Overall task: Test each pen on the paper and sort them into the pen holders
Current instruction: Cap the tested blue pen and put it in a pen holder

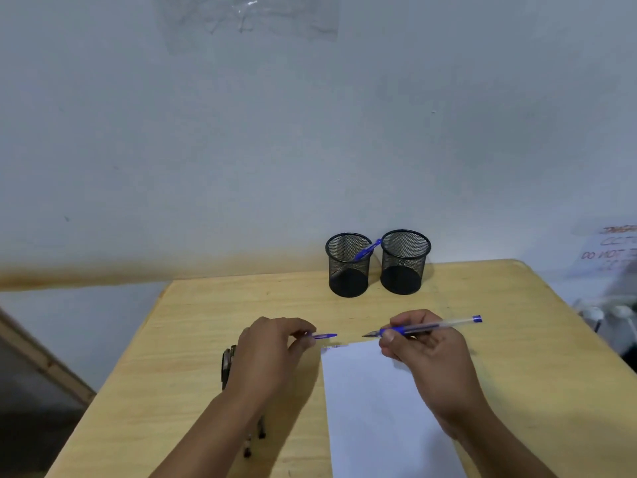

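Spare pens (228, 365): a dark bunch lying on the bench (193, 343) at the far left, mostly hidden under the left wrist; a few tips (254, 439) show lower down beside the forearm.
Left hand (267, 353): palm down over the bench, its grip pinched on a small blue cap (324, 336) between thumb and fingertip; the cap points right.
Paper (375, 408): a white sheet flat on the bench between the two hands, running down to the near edge; faint blue marks sit at its top left corner, too blurred to read.
Left holder (349, 264): black mesh cup at the back of the bench, upright, with one blue pen (368, 250) leaning inside, its top resting toward the right rim.
Right holder (405, 261): a matching mesh cup just beside the first, nearly touching it; no contents show through the mesh.
Right hand (427, 346): its grip closed on an uncapped blue pen (427, 327), held almost level just above the paper's top edge, tip pointing left toward the cap, clear barrel reaching right.
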Available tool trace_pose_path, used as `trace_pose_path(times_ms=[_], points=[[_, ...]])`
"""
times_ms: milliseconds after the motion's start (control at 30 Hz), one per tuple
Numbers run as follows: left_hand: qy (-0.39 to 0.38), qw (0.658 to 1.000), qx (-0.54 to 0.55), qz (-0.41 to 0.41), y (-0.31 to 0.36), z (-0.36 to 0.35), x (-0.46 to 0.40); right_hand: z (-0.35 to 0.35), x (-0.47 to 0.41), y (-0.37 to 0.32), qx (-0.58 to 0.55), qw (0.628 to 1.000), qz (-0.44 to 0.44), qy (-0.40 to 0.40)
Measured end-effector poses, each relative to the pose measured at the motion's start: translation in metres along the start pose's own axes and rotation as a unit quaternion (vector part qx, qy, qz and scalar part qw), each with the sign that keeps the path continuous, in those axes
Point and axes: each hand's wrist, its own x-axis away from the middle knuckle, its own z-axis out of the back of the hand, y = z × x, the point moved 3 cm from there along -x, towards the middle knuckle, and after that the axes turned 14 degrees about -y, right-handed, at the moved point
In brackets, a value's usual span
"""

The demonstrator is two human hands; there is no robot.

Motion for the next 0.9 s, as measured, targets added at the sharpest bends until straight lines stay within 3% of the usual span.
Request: trace_pose_path(times_ms=[433, 900], points=[[0.029, 0.994, 0.022, -0.106, 0.038, -0.003, 0.022, -0.014, 0.006, -0.001, 0.067, 0.997, -0.005, -0.042], [0.011, 0.983, 0.055, -0.174, 0.056, -0.009, 0.024, -0.014, 0.008, 0.002, 0.026, 0.999, 0.020, -0.017]])
